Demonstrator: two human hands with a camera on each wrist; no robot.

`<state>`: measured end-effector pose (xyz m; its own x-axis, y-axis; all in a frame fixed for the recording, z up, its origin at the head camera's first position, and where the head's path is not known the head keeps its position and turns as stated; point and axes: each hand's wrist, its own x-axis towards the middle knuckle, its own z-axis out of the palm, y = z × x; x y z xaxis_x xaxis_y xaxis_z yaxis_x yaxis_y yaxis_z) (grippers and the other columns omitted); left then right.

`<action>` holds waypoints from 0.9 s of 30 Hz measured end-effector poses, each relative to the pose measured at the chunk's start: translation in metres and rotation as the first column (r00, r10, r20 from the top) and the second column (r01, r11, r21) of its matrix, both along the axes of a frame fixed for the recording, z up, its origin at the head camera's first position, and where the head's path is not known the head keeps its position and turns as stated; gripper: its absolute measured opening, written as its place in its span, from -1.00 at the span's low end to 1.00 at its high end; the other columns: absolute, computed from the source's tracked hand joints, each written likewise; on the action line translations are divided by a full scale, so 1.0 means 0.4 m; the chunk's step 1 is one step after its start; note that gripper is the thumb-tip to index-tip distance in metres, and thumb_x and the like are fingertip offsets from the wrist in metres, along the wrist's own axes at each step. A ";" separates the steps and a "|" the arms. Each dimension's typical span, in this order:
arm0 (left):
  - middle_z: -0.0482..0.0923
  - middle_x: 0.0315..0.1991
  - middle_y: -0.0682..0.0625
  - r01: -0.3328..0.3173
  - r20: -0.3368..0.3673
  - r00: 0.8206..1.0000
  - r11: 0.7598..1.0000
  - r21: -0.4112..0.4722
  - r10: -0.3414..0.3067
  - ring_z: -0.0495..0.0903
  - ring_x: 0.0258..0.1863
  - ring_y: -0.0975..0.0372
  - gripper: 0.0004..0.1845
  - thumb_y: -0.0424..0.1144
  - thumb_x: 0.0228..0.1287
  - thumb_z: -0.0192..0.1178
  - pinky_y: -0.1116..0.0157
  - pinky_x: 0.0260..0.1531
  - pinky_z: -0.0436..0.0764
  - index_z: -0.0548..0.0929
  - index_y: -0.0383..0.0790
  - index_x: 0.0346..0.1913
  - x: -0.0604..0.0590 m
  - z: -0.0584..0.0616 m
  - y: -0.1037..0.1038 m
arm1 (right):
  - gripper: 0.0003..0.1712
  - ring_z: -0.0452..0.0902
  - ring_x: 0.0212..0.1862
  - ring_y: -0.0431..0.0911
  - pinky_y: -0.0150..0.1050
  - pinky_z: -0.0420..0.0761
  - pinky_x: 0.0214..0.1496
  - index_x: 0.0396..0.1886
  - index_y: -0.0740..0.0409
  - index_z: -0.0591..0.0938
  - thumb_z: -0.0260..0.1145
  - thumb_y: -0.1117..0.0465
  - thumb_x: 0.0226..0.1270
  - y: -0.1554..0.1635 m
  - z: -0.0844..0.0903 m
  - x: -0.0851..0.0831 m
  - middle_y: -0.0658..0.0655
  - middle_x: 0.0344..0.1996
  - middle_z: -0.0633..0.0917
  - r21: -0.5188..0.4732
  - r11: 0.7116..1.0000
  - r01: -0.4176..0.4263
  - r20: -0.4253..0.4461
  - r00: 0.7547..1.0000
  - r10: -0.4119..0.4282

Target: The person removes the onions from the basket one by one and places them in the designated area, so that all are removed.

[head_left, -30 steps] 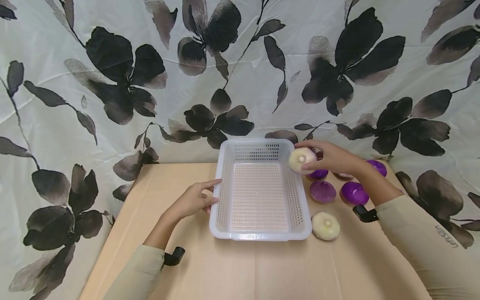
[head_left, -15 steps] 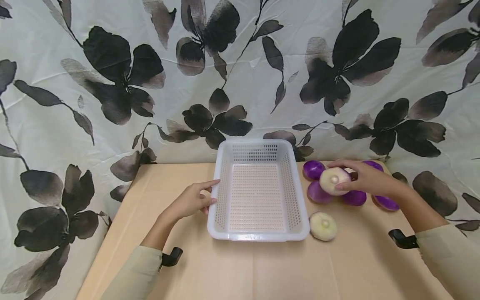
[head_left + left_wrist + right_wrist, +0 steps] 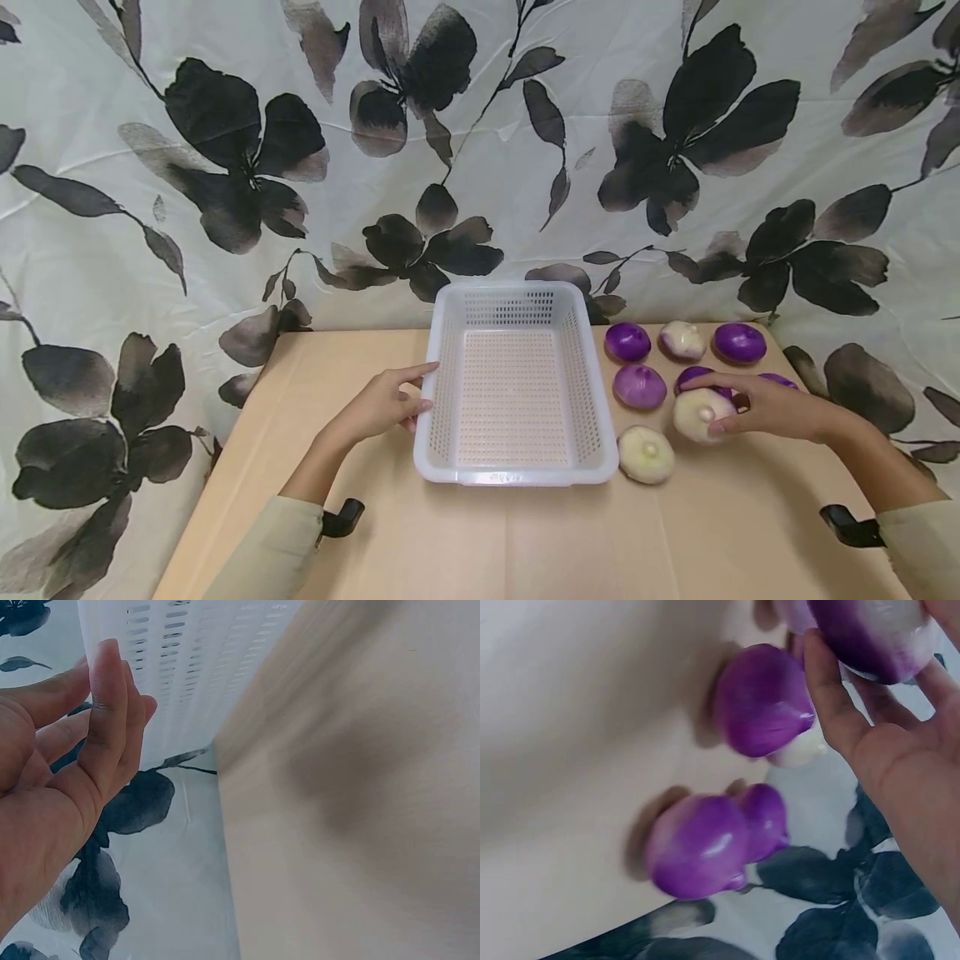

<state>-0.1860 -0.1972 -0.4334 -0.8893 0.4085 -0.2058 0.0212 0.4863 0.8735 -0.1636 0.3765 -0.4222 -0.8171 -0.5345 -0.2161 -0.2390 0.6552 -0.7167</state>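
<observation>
My right hand (image 3: 780, 407) grips an onion (image 3: 702, 416), its pale end turned up. Seen from the right wrist, this onion (image 3: 885, 634) is part purple, part white. It hangs over or close to the table, just right of another pale onion (image 3: 647, 455) that sits by the basket's near right corner. The fingers of my left hand (image 3: 386, 400) touch the left side of a white perforated plastic basket (image 3: 517, 475), index fingertip at the rim. In the left wrist view, the fingertips of that hand (image 3: 75, 742) lie against the basket wall (image 3: 172, 690). No onions lie inside the basket.
Right of the basket lie several purple onions, among them a back-row onion (image 3: 739, 343) and a paler one (image 3: 638, 387). A purple and white onion (image 3: 682, 341) sits between two at the back. The wooden table (image 3: 480, 542) ends at a floral cloth (image 3: 540, 167).
My right hand has carried its onion from the basket's far right corner to the right and nearer me, uncovering the onions behind. My left hand stays at the basket.
</observation>
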 end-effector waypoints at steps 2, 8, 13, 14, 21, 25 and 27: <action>0.51 0.08 -0.33 -0.001 0.008 1.000 1.000 -0.003 0.001 0.69 -0.56 0.15 -0.32 -0.49 0.37 0.28 -0.10 -0.36 0.78 0.37 -0.29 0.53 0.002 -0.001 0.000 | -0.34 0.51 0.07 -0.40 -0.41 0.59 -0.04 0.43 0.10 0.49 0.45 0.15 0.37 0.013 -0.013 0.007 0.14 0.26 0.60 0.010 1.000 -0.025 0.029 0.999 0.025; 0.51 0.08 -0.33 0.000 0.002 1.000 1.000 -0.005 0.000 0.69 -0.56 0.15 -0.32 -0.48 0.37 0.27 0.00 -0.42 0.79 0.36 -0.30 0.53 0.000 0.000 -0.001 | -0.34 0.43 0.12 -0.45 -0.42 0.57 0.00 0.45 0.08 0.48 0.42 0.18 0.39 0.047 -0.049 0.011 0.20 0.26 0.58 -0.023 0.996 -0.092 0.130 0.987 0.094; 0.51 0.09 -0.34 0.002 0.003 1.000 1.000 0.000 -0.002 0.70 -0.54 0.15 -0.32 -0.48 0.38 0.27 -0.06 -0.39 0.79 0.36 -0.31 0.53 -0.002 0.001 0.001 | -0.33 0.36 0.15 -0.51 -0.41 0.53 0.02 0.44 0.09 0.49 0.43 0.17 0.36 0.059 -0.074 0.015 0.26 0.32 0.54 -0.031 0.998 -0.063 0.189 0.980 0.068; 0.51 0.09 -0.34 0.004 0.002 1.000 1.000 -0.001 -0.004 0.70 -0.54 0.15 -0.32 -0.48 0.38 0.27 -0.08 -0.37 0.78 0.35 -0.31 0.53 -0.003 0.002 0.002 | -0.33 0.36 0.15 -0.51 -0.41 0.52 0.02 0.44 0.08 0.49 0.43 0.16 0.35 0.062 -0.077 0.017 0.26 0.32 0.53 -0.025 0.998 -0.052 0.199 0.978 0.056; 0.50 0.08 -0.34 0.001 0.010 1.000 1.000 -0.009 0.000 0.69 -0.53 0.15 -0.31 -0.48 0.38 0.28 -0.11 -0.36 0.78 0.35 -0.30 0.53 -0.004 0.004 0.003 | -0.34 0.37 0.14 -0.48 -0.46 0.49 0.00 0.45 0.15 0.46 0.40 0.19 0.39 0.077 -0.095 0.029 0.39 0.36 0.46 -0.049 0.999 -0.021 0.255 0.966 0.032; 0.50 0.08 -0.34 -0.003 0.009 1.000 1.000 -0.015 0.003 0.68 -0.53 0.15 -0.31 -0.47 0.37 0.29 -0.09 -0.36 0.79 0.35 -0.29 0.54 -0.003 0.002 0.001 | -0.32 0.38 0.13 -0.49 -0.46 0.50 0.01 0.48 0.17 0.42 0.39 0.18 0.42 0.084 -0.102 0.030 0.39 0.39 0.43 -0.051 0.999 -0.002 0.286 0.958 0.017; 0.50 0.09 -0.35 -0.003 0.004 1.000 1.000 -0.019 0.004 0.68 -0.53 0.15 -0.31 -0.46 0.37 0.29 -0.09 -0.36 0.78 0.35 -0.29 0.54 -0.002 0.001 0.001 | -0.30 0.38 0.13 -0.49 -0.45 0.51 0.01 0.50 0.19 0.39 0.37 0.20 0.43 0.089 -0.104 0.029 0.40 0.40 0.41 -0.060 0.998 0.003 0.304 0.953 0.016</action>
<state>-0.1869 -0.1968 -0.4330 -0.8898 0.4015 -0.2171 0.0159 0.5025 0.8644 -0.1520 0.4119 -0.4637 -0.7143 -0.5589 -0.4213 -0.0080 0.6084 -0.7936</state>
